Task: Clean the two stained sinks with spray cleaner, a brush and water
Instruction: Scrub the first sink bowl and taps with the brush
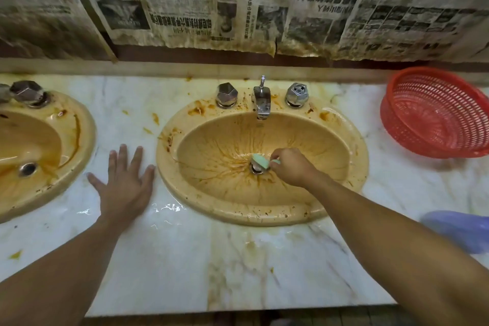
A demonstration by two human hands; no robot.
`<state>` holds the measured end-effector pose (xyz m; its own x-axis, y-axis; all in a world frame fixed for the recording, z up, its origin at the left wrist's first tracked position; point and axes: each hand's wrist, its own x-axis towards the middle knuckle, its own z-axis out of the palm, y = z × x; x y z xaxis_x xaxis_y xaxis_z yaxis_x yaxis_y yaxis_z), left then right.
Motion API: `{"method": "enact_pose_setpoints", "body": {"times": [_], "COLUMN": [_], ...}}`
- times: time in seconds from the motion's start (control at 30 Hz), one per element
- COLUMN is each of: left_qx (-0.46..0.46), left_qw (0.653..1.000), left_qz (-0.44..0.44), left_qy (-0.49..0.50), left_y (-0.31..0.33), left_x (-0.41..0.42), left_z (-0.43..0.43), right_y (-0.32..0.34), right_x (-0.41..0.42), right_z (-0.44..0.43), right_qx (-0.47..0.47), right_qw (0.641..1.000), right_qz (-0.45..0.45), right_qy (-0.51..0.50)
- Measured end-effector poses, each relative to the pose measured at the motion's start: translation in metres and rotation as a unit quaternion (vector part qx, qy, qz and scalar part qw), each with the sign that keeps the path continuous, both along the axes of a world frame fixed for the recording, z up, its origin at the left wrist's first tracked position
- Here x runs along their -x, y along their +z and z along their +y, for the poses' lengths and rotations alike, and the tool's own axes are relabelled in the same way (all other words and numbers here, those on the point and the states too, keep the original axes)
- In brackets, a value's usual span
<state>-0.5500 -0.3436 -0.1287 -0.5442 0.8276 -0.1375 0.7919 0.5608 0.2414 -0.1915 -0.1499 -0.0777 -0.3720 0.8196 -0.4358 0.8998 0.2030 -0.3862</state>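
the brush [260, 161] could easily be skidded off the slick glaze round the drain [256, 169] if it's pushed too hard, and brown gunk would get flicked onto the bench [172, 259] or smeared higher up the right sink [264, 216]. the brush is held low in the bowl by the right hand [291, 167], fingers curled round its handle (the bristles can't be made out), head set right at the drain. the left hand [124, 182] is laid flat on the bench between the two sinks, fingers spread, nothing gripped, and the left sink [82, 137] is seen stained too.
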Motion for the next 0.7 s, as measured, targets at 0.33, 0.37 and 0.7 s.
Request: {"method": "enact_pose_setpoints", "body": {"times": [0.33,0.37,0.7], "left_qx": [0.028,0.03,0.024], "left_qw": [0.999,0.999,1.0], "left_qz": [0.024,0.023,0.017], "left_qy": [-0.004,-0.004,0.002], "left_y": [-0.004,-0.004,-0.002], "left_x": [0.005,0.005,0.006], "left_z": [0.007,0.007,0.008], "right_y": [-0.041,-0.042,-0.034], "right_x": [0.057,0.059,0.039], "right_z": [0.02,0.018,0.0], "right_qx": [0.01,0.028,0.03], "right_qw": [0.993,0.991,0.975], "right_qz": [-0.101,-0.101,-0.181], "right_qy": [0.066,0.08,0.125]}}
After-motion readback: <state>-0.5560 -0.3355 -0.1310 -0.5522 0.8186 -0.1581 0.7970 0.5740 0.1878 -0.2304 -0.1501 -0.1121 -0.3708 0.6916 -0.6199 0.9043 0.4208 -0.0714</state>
